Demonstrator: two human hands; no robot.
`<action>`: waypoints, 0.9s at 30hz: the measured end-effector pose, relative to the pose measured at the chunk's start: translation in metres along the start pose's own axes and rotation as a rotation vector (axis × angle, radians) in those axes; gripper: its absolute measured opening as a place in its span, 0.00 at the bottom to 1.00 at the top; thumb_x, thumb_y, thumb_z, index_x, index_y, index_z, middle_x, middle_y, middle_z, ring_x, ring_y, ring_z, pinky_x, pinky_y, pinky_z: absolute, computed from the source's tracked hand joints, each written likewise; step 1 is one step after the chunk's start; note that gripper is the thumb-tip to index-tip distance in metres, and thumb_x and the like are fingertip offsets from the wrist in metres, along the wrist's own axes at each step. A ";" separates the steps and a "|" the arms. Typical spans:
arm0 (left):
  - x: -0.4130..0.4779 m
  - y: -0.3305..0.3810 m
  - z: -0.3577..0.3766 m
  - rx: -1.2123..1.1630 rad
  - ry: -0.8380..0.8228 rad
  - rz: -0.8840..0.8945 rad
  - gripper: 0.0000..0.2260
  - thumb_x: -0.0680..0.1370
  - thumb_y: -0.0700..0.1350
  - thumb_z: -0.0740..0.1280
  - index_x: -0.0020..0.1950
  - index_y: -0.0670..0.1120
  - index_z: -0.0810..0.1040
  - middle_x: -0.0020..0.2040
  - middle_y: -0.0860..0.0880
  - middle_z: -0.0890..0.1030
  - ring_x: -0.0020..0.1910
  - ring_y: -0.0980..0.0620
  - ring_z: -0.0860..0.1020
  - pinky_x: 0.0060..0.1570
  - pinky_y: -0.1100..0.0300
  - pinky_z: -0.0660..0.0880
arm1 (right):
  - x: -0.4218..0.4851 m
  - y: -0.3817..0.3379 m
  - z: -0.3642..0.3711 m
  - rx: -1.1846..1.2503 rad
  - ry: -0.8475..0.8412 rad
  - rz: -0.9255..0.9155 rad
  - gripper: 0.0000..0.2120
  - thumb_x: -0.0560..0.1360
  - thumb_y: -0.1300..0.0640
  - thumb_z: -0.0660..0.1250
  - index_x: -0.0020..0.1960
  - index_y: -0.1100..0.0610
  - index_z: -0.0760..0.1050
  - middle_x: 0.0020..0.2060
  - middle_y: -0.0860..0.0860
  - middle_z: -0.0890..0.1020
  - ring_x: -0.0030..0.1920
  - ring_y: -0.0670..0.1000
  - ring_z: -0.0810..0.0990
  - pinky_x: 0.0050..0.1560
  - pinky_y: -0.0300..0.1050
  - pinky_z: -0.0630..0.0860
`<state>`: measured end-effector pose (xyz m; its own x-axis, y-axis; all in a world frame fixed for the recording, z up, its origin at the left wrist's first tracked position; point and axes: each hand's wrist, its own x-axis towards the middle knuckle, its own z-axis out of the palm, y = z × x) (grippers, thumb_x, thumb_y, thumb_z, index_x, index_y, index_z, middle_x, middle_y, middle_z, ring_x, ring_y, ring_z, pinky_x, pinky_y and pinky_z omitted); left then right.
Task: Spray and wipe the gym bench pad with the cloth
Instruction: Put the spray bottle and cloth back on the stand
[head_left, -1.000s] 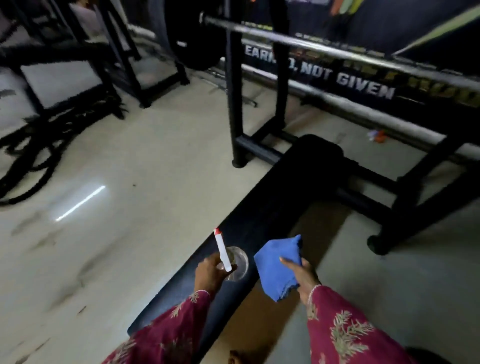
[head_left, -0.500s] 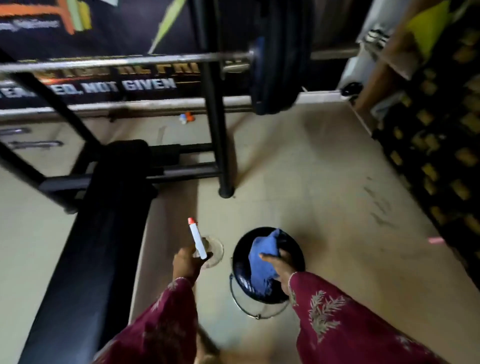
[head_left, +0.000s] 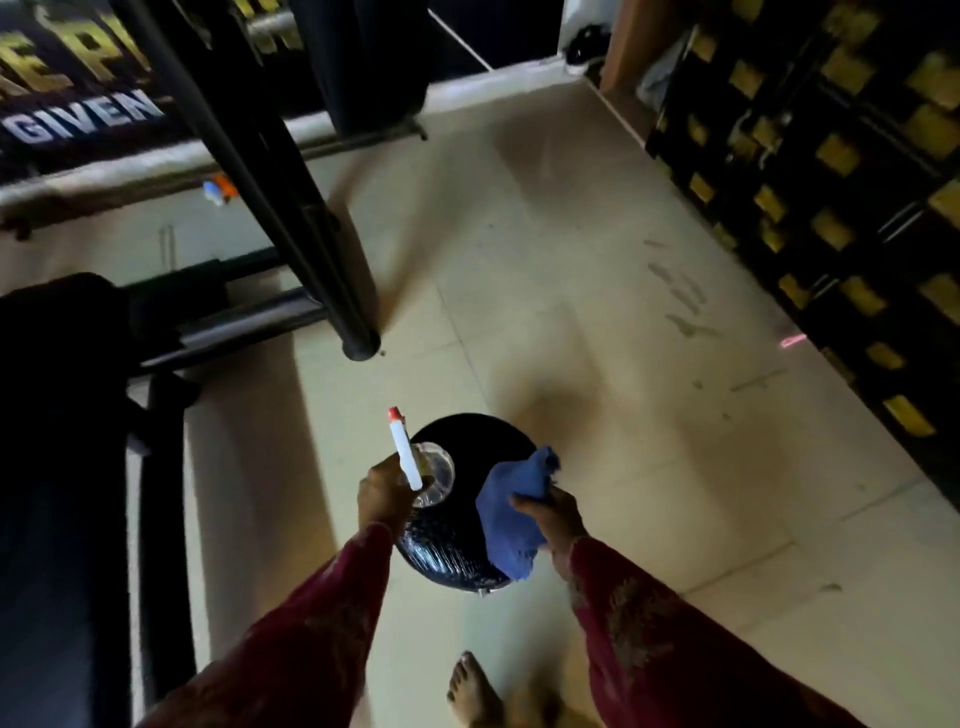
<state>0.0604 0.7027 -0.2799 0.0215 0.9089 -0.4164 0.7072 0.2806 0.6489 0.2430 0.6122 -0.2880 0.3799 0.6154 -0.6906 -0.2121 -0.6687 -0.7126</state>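
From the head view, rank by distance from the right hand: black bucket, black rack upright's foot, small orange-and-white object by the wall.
1. Black bucket, just left of the right hand.
2. Black rack upright's foot, ahead-left.
3. Small orange-and-white object, far left by the wall.

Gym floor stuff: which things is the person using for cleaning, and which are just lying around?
For the job: spray bottle in left hand; blue cloth in right hand; bench pad; black bucket.
Just lying about: small orange-and-white thing; pink scrap.

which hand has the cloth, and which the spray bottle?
The right hand grips the blue cloth over the black bucket; the left hand holds the clear spray bottle, red-tipped.
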 end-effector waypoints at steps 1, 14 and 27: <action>0.007 0.000 0.007 0.008 0.005 -0.002 0.15 0.67 0.42 0.76 0.53 0.42 0.81 0.45 0.39 0.83 0.46 0.40 0.81 0.47 0.48 0.77 | 0.008 0.004 0.003 0.008 0.002 0.003 0.17 0.72 0.67 0.69 0.60 0.70 0.73 0.56 0.65 0.78 0.55 0.61 0.77 0.47 0.44 0.68; 0.031 -0.015 0.044 0.055 -0.003 -0.031 0.18 0.69 0.47 0.75 0.56 0.43 0.79 0.46 0.41 0.83 0.42 0.45 0.79 0.41 0.56 0.73 | 0.046 0.014 -0.003 0.053 -0.099 0.088 0.17 0.73 0.69 0.66 0.61 0.70 0.72 0.59 0.66 0.76 0.51 0.54 0.74 0.50 0.45 0.69; 0.034 -0.037 0.044 -0.004 0.088 0.004 0.16 0.68 0.48 0.76 0.54 0.47 0.82 0.46 0.42 0.85 0.46 0.45 0.83 0.46 0.48 0.79 | 0.121 0.070 0.005 -0.038 -0.121 0.032 0.16 0.71 0.65 0.70 0.59 0.64 0.75 0.50 0.54 0.79 0.50 0.53 0.77 0.39 0.32 0.75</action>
<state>0.0655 0.7099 -0.3463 -0.0379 0.9335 -0.3567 0.7042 0.2782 0.6533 0.2700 0.6421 -0.4220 0.2618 0.6375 -0.7246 -0.1872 -0.7030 -0.6862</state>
